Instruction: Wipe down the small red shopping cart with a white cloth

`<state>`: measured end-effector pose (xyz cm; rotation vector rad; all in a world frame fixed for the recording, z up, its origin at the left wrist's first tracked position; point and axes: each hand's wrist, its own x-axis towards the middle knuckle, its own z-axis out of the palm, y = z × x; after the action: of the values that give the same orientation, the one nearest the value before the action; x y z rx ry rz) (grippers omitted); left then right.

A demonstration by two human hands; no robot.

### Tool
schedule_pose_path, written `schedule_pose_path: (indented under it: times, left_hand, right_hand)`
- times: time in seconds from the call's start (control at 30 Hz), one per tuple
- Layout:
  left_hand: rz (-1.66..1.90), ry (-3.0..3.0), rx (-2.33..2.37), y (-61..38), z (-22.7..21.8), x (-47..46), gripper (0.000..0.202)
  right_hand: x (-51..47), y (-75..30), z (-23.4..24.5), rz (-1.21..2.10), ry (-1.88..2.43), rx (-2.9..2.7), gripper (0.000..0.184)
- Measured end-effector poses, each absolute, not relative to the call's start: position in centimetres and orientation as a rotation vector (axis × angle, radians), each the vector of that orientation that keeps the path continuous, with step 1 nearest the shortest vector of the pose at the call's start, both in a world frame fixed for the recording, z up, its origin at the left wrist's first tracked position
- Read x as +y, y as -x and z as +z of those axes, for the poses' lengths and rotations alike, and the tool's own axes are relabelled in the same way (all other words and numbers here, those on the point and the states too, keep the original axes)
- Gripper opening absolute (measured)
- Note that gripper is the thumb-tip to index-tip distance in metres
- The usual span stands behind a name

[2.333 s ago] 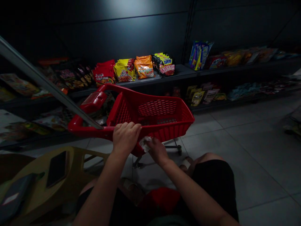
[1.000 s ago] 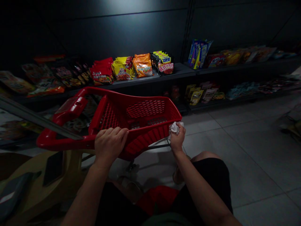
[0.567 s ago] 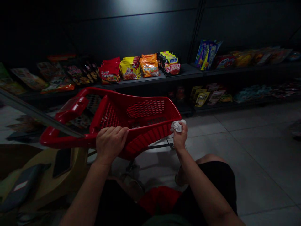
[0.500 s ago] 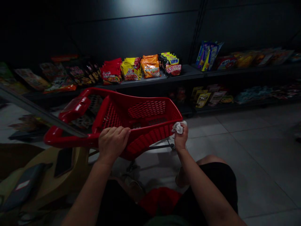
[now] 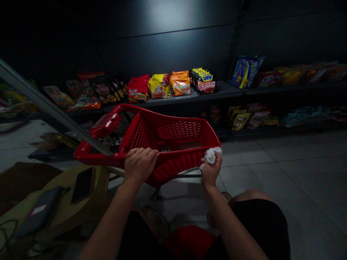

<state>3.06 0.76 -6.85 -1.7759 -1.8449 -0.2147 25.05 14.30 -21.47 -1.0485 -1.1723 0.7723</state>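
Being gripped by the left hand (image 5: pixel 140 168), a red plastic shopping cart (image 5: pixel 170 169) is held by its rim, and there's a crumpled white cloth (image 5: pixel 211 156) clutched in the right hand (image 5: pixel 211 171), pressed at the rim!

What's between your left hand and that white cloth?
In the head view, the slatted side wall of the red plastic cart lies between the left hand and the cloth in the right hand.
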Motion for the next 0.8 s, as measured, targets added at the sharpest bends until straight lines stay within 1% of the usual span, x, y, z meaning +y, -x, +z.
schedule_pose_path:
  times: [0.07,0.13,0.2,0.27,0.37,0.47,0.53,0.67,0.73,0.8]
  left_hand:
    - [-0.209,1.781,-1.867,-3.2,-6.7,0.9,0.024]
    - [-0.206,1.794,-1.882,-3.4,-6.6,1.0,0.024]
    - [-0.201,1.821,-1.891,-3.4,-6.5,1.1,0.023]
    - [-0.205,1.861,-1.886,-3.4,-6.4,1.2,0.023]
    - [-0.227,1.902,-1.874,-3.0,-6.4,1.7,0.026]
    - [-0.248,1.913,-1.864,-2.3,-6.3,2.4,0.029]
    - [-0.257,1.917,-1.860,-2.0,-6.3,2.9,0.029]
    - [-0.272,1.921,-1.866,-1.8,-6.3,3.7,0.025]
    - [-0.277,1.895,-1.877,-1.9,-6.4,4.0,0.023]
    - [-0.283,1.834,-1.895,-2.1,-6.5,4.3,0.026]
  right_hand:
    - [11.0,-22.4,-19.6,0.648,0.933,-1.403,0.027]
    - [8.3,-19.5,-19.1,0.551,0.690,-1.757,0.019]
    - [6.8,-17.1,-20.1,0.428,0.436,-2.094,0.016]
    - [6.2,-15.6,-22.2,0.343,0.251,-2.393,0.017]
    - [6.2,-15.6,-25.6,0.414,0.237,-2.703,0.022]
    - [6.5,-17.4,-26.0,0.562,0.427,-2.750,0.022]
    - [6.8,-18.6,-24.0,0.555,0.514,-2.624,0.025]
    - [8.6,-19.4,-16.5,0.327,0.509,-2.236,0.029]
    - [10.2,-19.4,-13.4,0.311,0.463,-2.217,0.032]
    - [11.7,-20.1,-11.9,0.336,0.428,-2.311,0.035]
